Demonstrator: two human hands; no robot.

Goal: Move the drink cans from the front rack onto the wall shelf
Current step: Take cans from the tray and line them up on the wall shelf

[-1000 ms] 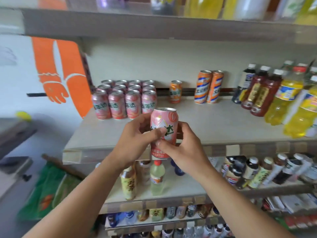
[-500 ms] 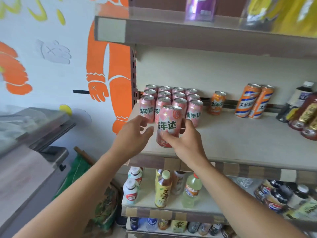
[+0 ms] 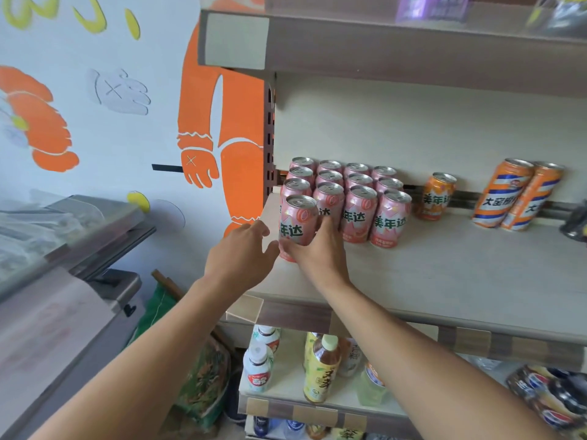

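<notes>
Our right hand [image 3: 320, 249] gripped a pink can [image 3: 297, 225] upright at the wall shelf's [image 3: 444, 274] front-left corner, w/ pink cans [image 3: 352, 198] just behind; left hand [image 3: 239, 254] hovered beside, fingers relaxed, holding nothing.

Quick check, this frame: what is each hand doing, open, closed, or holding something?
Left hand: open, fingers spread beside the pink can, holding nothing.
Right hand: gripping the pink can at the front left of the shelf.

One head-worn camera looks forward and slightly down, close before the wall shelf [image 3: 444, 274]. It faces the shelf's left end.
</notes>
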